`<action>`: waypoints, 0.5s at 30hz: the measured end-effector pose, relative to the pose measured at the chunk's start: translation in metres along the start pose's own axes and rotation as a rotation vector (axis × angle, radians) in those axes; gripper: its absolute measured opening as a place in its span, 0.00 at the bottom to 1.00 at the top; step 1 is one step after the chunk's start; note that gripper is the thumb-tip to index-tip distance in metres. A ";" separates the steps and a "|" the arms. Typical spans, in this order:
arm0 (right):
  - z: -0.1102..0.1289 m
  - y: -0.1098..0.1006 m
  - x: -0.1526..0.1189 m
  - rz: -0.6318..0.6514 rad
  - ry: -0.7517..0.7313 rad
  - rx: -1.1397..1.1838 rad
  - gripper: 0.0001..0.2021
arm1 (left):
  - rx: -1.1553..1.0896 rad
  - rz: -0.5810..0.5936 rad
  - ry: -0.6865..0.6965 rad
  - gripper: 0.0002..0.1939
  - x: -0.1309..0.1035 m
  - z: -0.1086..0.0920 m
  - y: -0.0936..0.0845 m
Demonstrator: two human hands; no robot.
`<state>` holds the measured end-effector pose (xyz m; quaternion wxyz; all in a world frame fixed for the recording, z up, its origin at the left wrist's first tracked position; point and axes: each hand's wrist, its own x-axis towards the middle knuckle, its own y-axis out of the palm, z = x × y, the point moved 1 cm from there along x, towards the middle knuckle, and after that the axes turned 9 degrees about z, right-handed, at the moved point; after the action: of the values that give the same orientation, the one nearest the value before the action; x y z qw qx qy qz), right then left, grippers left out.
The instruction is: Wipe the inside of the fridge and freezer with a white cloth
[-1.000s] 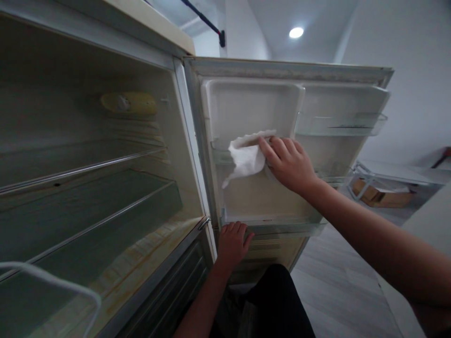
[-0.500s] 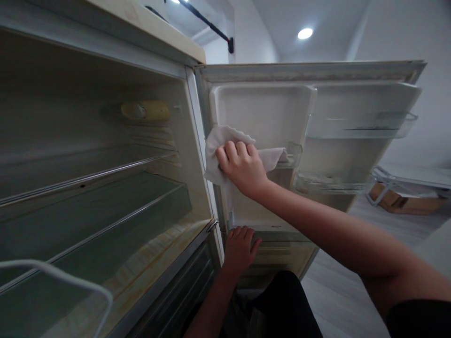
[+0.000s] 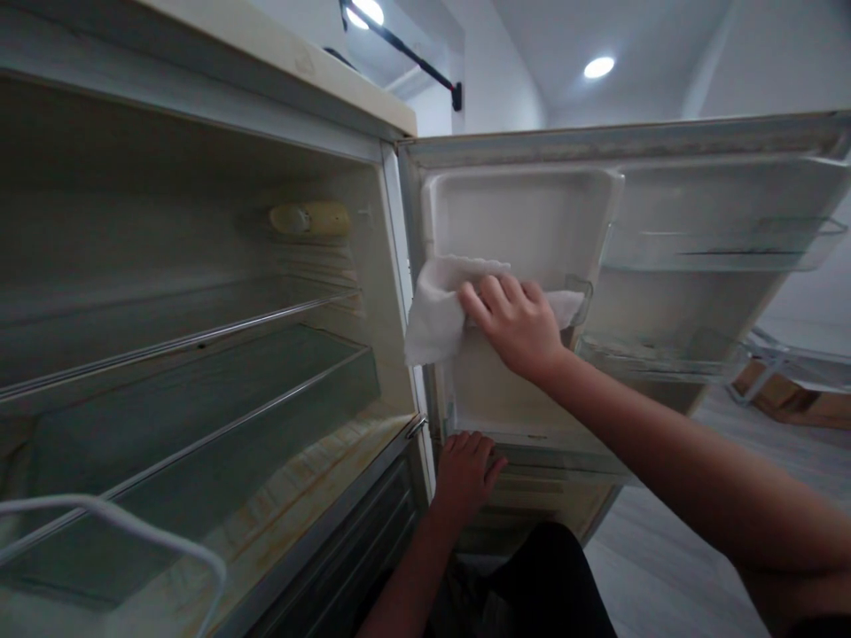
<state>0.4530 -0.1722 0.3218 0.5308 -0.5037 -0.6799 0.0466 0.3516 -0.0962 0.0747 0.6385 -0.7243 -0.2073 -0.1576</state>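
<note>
My right hand (image 3: 515, 323) is closed over a white cloth (image 3: 435, 315) at a small clear shelf on the inside of the open refrigerator door (image 3: 519, 213). The cloth hangs loose to the left of my fingers, and another end sticks out to the right by the shelf's clear end (image 3: 583, 297). Lower down, my left hand (image 3: 467, 470) rests with fingers extended on the bottom edge of the door's inner panel, near the hinge (image 3: 417, 425). It holds nothing that I can see.
Left of the door is the refrigerator interior with a glass shelf (image 3: 199, 341), a clear drawer (image 3: 232, 434) and a yellowed lamp housing (image 3: 309, 218). A white curved bar or cord (image 3: 152, 532) crosses the lower left. Clear door racks (image 3: 705, 257) and a cardboard box (image 3: 791, 394) are at right.
My right hand has slid the cloth a little to the right along the door shelf. My left hand keeps its place on the door edge. The whole view has shifted slightly.
</note>
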 end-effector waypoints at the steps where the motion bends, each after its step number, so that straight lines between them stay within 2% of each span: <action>1: -0.011 -0.001 -0.009 0.011 0.002 -0.011 0.17 | -0.001 0.000 0.001 0.10 0.000 0.000 0.000; 7: -0.069 0.000 -0.051 0.041 0.040 -0.074 0.19 | -0.007 -0.010 0.000 0.10 0.004 -0.002 0.004; 11: -0.084 0.004 -0.054 0.059 0.012 -0.060 0.20 | 0.029 -0.033 -0.014 0.09 0.009 -0.005 0.009; 15: -0.090 0.011 -0.051 -0.008 -0.019 -0.030 0.21 | 0.029 -0.048 -0.022 0.10 0.013 -0.009 0.012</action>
<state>0.5257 -0.2464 0.3193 0.5170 -0.5084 -0.6876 0.0392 0.3687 -0.1055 0.0718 0.6427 -0.7115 -0.2337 -0.1618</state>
